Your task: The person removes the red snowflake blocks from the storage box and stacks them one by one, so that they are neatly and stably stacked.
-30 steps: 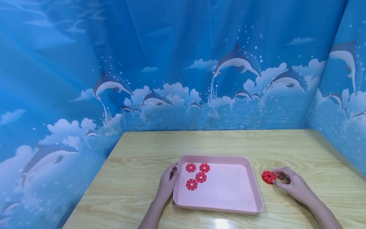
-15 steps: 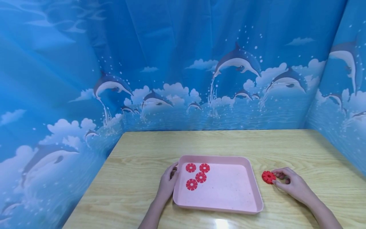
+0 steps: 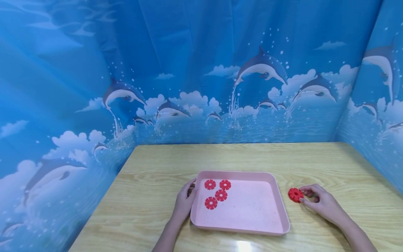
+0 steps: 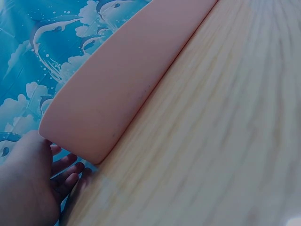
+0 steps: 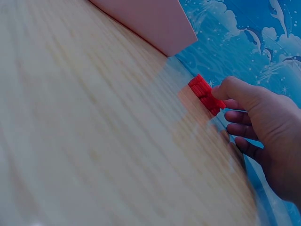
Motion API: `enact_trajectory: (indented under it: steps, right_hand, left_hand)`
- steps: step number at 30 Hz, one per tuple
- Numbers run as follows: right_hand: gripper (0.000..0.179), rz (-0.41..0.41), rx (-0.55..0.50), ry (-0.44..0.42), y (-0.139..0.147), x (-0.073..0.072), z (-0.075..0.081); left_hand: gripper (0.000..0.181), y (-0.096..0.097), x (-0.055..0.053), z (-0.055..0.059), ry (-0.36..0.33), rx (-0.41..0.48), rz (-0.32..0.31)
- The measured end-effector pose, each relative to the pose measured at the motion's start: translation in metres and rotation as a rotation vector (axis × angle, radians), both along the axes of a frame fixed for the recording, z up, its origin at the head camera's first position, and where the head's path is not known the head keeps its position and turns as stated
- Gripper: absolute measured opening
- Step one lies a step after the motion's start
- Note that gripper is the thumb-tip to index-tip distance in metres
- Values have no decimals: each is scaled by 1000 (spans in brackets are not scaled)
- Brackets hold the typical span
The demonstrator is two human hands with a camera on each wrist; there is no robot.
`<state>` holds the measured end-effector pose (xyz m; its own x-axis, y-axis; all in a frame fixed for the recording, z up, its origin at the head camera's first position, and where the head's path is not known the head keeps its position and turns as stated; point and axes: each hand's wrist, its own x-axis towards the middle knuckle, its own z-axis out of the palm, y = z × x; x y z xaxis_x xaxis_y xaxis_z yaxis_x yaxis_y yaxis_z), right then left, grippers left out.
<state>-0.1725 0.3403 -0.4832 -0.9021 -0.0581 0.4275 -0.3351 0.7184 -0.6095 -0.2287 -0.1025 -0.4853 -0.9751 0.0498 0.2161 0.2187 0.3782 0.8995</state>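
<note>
Pink tray [image 3: 252, 210] on worktop [image 3: 141, 210] holds four red notched discs [image 3: 218, 196] at left. Left hand [image 3: 184, 201], fingers loosely bent, touches tray's left wall; right hand [image 3: 322, 203] pinches red disc stack [image 3: 292, 196].

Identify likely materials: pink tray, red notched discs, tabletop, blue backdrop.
Pink tray: probably molded plastic, smooth satin; even color, rounded corners.
Red notched discs: likely plastic; uniform color, regular slots.
Tabletop: wood-look, semi-gloss; glare spot suggests laminate, veneer possible.
Blue backdrop: thin printed sheet with folds; fabric or vinyl, can't tell.
</note>
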Motion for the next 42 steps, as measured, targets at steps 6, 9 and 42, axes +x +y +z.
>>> enact_trajectory:
  steps: [6,9,42]
  right_hand:
    - [32,7,0,-20,0,-1,0]
    - [32,-1,8,-43,1,-1,0]
    - [18,132,15,-28,-133,-3,82]
  left_hand:
    - [37,-1,1,0,-2,-1,-2]
    - [37,-1,1,1,-4,5,0]
    - [37,1,3,2,4,-2,5]
